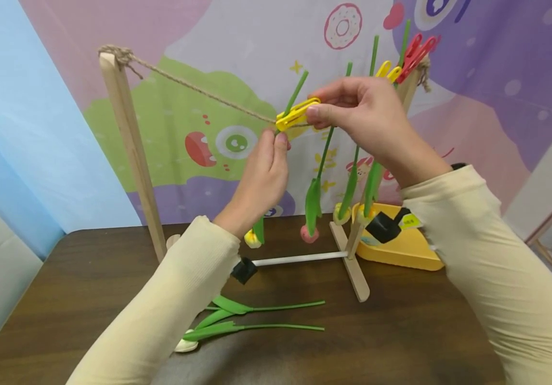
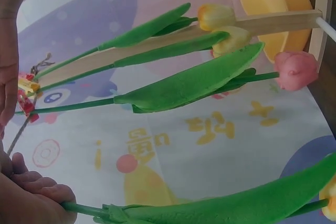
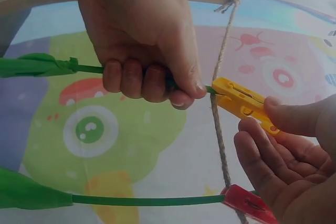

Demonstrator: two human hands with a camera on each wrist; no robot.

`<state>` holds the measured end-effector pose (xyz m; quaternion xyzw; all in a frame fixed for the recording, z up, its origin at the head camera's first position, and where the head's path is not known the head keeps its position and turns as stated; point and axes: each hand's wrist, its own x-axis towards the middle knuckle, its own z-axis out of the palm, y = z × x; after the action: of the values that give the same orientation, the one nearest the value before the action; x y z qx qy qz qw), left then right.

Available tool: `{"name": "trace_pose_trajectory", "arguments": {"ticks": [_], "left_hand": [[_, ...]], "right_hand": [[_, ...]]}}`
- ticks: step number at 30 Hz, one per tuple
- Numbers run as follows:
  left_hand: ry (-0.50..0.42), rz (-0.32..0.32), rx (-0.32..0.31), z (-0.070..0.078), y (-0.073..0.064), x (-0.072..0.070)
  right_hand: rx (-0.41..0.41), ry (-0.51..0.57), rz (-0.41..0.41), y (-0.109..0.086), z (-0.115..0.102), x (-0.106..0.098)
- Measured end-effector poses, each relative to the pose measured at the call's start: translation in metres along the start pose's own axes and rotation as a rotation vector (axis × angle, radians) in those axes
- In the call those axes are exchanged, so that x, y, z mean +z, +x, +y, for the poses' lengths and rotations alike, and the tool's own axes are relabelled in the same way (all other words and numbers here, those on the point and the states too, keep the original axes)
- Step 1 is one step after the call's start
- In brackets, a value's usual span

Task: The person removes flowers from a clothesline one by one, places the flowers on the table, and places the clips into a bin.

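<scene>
My left hand [image 1: 262, 168] grips the green stem [image 3: 89, 69] of an artificial tulip, curled fingers wrapped around it just below the rope [image 1: 194, 90]. Its yellow bloom [image 1: 253, 239] hangs downward, partly behind my sleeve. Between thumb and fingers, my right hand [image 1: 377, 115] pinches the handles of a yellow clothespin [image 3: 244, 103], whose nose sits at the rope and the stem top. To the right, a pink tulip [image 2: 296, 71] and two yellow tulips [image 2: 216, 17] hang head-down. Red clothespins [image 1: 415, 58] and another yellow clothespin [image 2: 28, 84] are on the rope.
Wooden posts [image 1: 129, 144] carry the rope, with a white crossbar [image 1: 300, 259] low between them. A yellow tray [image 1: 401, 251] stands behind the right foot. More tulips [image 1: 228, 329] lie on the brown table [image 1: 377, 337]. A patterned cloth [image 1: 257, 32] hangs behind.
</scene>
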<state>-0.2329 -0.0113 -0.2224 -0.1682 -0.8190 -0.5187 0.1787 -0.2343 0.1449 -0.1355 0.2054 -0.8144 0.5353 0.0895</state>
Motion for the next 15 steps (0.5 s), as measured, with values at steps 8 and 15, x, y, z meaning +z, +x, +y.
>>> {"name": "trace_pose_trajectory", "arguments": {"ticks": [8,15], "left_hand": [[-0.019,-0.030,-0.022,-0.006,-0.006,-0.005],[0.096,-0.046,-0.021,-0.013,-0.013,-0.013]], "right_hand": [[-0.064,0.197,0.088,-0.003,0.000,-0.005],[-0.118,0.395,0.168,-0.004,0.001,-0.010]]}}
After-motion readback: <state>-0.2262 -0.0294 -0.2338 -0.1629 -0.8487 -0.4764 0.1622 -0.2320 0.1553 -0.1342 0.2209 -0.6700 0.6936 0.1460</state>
